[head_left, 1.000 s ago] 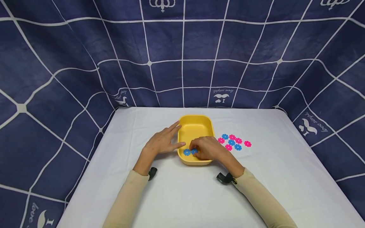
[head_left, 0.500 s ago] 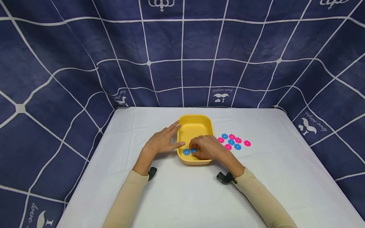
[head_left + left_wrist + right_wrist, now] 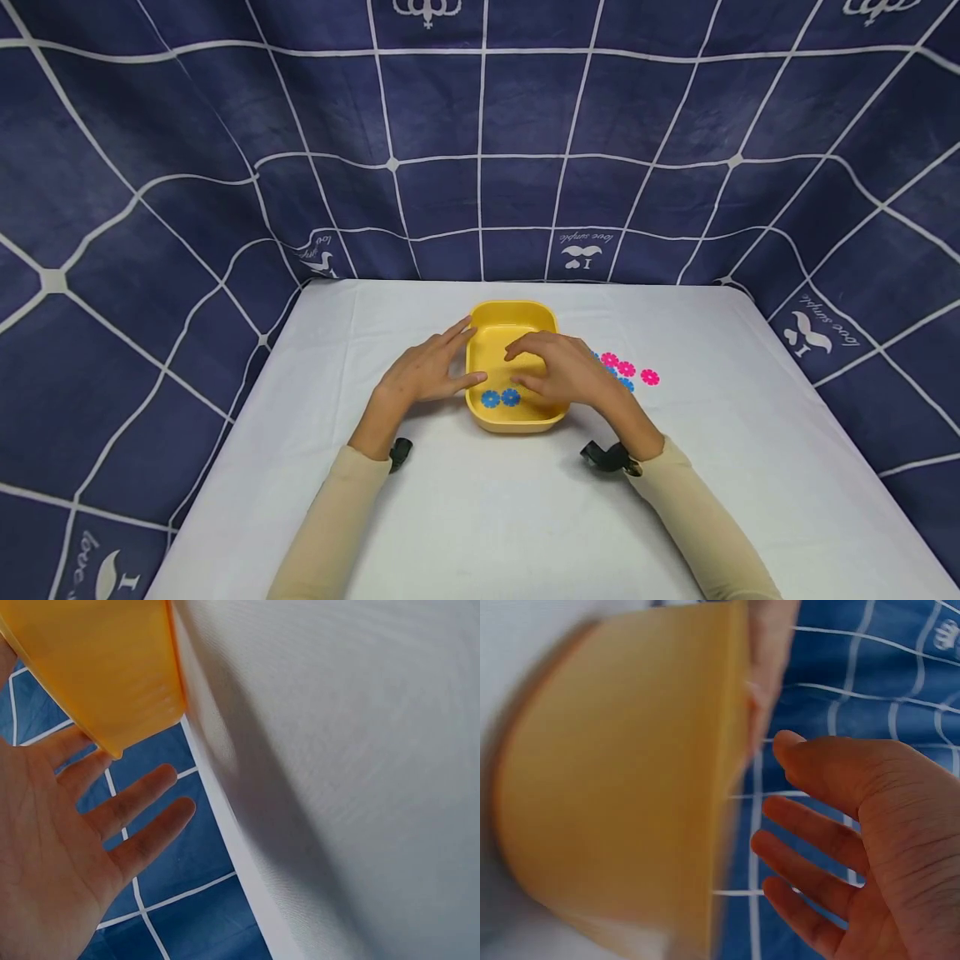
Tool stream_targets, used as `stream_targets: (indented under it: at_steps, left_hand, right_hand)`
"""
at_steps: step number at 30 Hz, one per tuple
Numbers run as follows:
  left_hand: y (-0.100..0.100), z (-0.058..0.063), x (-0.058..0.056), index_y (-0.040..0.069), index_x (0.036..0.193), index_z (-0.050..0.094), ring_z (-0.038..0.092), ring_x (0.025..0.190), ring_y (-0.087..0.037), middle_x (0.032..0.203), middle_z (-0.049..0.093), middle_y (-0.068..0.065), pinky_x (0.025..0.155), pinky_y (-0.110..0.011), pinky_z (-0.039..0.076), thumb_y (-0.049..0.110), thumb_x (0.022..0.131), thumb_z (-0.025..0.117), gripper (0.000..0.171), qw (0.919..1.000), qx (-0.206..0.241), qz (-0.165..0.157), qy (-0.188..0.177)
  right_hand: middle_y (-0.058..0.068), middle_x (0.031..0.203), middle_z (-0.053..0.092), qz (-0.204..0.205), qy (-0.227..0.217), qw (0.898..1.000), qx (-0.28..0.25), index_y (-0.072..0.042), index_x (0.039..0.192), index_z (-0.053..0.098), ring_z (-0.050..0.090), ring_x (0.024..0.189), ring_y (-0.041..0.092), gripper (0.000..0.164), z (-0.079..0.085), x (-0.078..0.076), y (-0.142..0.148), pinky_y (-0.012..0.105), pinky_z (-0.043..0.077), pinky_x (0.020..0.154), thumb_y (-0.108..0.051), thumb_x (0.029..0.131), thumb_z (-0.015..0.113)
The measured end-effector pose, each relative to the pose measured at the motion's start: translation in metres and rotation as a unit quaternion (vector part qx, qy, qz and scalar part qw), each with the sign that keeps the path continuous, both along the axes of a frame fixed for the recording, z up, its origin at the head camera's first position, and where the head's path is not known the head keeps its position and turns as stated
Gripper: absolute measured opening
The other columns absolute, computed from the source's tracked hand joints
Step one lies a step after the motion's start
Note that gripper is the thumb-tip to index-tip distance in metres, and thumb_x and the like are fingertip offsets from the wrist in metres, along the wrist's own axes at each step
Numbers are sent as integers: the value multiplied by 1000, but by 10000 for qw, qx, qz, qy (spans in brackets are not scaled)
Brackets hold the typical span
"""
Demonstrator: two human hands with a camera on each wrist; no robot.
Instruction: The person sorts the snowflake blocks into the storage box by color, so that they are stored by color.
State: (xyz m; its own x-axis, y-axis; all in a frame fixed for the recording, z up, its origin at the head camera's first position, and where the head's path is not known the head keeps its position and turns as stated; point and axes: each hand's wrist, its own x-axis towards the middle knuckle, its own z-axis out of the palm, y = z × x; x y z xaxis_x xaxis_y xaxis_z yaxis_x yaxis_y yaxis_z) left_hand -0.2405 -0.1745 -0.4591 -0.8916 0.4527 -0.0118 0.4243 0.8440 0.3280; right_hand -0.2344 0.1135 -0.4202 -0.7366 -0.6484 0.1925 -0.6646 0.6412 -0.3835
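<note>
A yellow rectangular tray [image 3: 498,343] stands on the white-covered table. Two blue flower-shaped discs [image 3: 491,399] lie side by side in its near left part. My left hand [image 3: 423,372] rests against the tray's left rim, its fingers spread and fairly straight, as the left wrist view also shows. Over the tray's right side hovers my right hand [image 3: 566,368], thumb and fingers apart with nothing between them. In the right wrist view the fingers [image 3: 810,832] are loosely bent beyond the tray's blurred wall [image 3: 615,787].
Right of the tray lie several pink flower-shaped discs [image 3: 649,377] and some blue ones [image 3: 626,384], partly hidden behind my right hand. A dark blue checked curtain [image 3: 525,192] surrounds the back and sides of the white table [image 3: 480,517].
My right hand has let go of the second blue disc, risen from the tray floor and shifted right, its fingers spreading. The left hand has stayed in place.
</note>
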Motion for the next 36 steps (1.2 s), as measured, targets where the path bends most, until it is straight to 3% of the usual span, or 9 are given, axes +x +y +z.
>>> stream_targets:
  at_steps: [6,24,36]
  left_hand:
    - [0,-1,1,22,172,31,44,153,-42,181,15,6,116,-62,47,85,95,49,101,10000,41,13,4]
    - [-1,1,2,24,172,30,43,154,-40,181,13,10,114,-62,48,86,95,47,101,10000,69,49,-20]
    - [-1,0,2,23,172,31,42,155,-40,181,14,9,116,-62,47,85,95,49,100,9999,116,25,5]
  right_hand:
    - [-1,137,74,-261,34,9977,-626,-21,126,78,65,133,29,36,15,-1,14,60,53,110,-32,93,87]
    - [-2,134,75,-236,137,9971,-716,-19,128,77,67,130,26,35,15,-10,29,54,54,109,-28,95,86]
    - [3,134,75,-770,-60,9937,-811,-16,131,76,66,129,35,37,19,-20,62,61,53,109,-24,96,84]
